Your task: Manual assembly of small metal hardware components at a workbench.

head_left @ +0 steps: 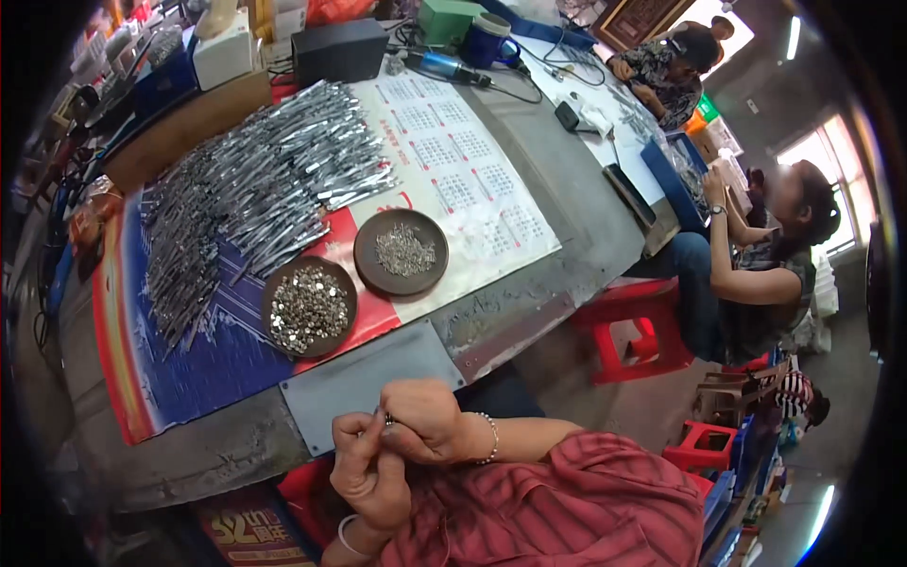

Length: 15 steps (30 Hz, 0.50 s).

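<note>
My left hand [368, 472] and my right hand [422, 419] meet above the grey plate's near edge. Fingertips of both are pinched together around a small dark metallic piece [388, 420], too small to name and mostly covered by the fingers. Just beyond lies the flat grey plate [368, 375] on the bench edge. Past it sits a brown bowl [346, 331] of small round shiny metal pieces [308, 310]. To its right stands a second brown bowl [365, 255] with finer silvery bits [404, 250]. Behind them spreads a big pile of thin metal strips [283, 175].
A printed calendar sheet [515, 222] covers the bench under the pile and bowls. At the back are a dark box [340, 52], a blue mug [488, 41] and a corded handheld tool [444, 66]. Co-workers [779, 283] sit to the right, near a red stool [628, 331].
</note>
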Available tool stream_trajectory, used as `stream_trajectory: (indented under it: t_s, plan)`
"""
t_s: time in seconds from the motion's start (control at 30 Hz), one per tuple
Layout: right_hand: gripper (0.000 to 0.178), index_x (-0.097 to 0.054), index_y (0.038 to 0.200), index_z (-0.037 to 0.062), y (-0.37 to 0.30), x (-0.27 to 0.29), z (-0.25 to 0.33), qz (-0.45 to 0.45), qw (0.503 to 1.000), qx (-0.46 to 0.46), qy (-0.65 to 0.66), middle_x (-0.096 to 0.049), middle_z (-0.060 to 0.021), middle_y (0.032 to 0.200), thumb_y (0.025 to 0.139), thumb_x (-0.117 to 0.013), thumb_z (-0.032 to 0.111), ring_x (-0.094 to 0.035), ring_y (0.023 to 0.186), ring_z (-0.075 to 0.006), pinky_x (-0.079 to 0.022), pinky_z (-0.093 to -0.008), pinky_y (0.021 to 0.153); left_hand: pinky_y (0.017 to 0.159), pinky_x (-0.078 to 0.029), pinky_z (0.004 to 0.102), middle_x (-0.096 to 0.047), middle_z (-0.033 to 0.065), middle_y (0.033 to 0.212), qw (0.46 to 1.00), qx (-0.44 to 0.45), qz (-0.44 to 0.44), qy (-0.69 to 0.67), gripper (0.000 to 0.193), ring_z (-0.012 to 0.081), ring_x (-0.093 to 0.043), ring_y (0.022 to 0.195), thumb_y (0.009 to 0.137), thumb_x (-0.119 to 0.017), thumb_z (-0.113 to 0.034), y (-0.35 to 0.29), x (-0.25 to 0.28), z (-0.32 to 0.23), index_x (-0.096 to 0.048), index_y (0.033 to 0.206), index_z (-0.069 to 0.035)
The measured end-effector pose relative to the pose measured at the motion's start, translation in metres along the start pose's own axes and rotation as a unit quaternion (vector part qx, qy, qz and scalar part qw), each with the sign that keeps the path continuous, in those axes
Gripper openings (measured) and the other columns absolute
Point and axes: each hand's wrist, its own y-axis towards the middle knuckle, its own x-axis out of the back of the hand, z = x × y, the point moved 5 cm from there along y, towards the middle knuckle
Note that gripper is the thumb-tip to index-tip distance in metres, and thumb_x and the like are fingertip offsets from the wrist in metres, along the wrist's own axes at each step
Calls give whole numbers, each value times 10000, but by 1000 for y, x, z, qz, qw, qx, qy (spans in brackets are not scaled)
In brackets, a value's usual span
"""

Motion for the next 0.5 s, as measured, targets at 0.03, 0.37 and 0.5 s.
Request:
stream_trajectory:
  t_s: [0.03, 0.37, 0.5]
  plan:
    - [277, -489, 689, -11, -1, -2, -3, 10, 1000, -13, 16, -462, -143, 646, 882, -562, 173, -468, 518, -309, -376, -377, 463, 725, -415, 234, -512, 89, 974, 1000, 9, 3, 12, 412, 142, -493, 817, 794, -558, 90, 1, 0, -1, -639, 1177, -38]
    - [407, -451, 691, 9, -3, -7, 4, 25, 1000, -2, 18, -451, -129, 645, 941, -494, 327, -458, 503, -311, -340, -377, 454, 736, -417, 240, -536, 90, 957, 1000, -21, -6, 0, 359, 155, -501, 831, 808, -597, 68, -3, 7, -10, -649, 1149, -30]
    - [329, -496, 746, 16, -5, -2, 0, 70, 995, -63, -21, -467, -130, 666, 914, -522, 297, -492, 561, -330, -374, -402, 501, 667, -426, 219, -554, 96, 945, 999, 23, 5, 36, 338, 140, -521, 742, 804, -575, 95, -5, 9, -8, -660, 1109, -23]
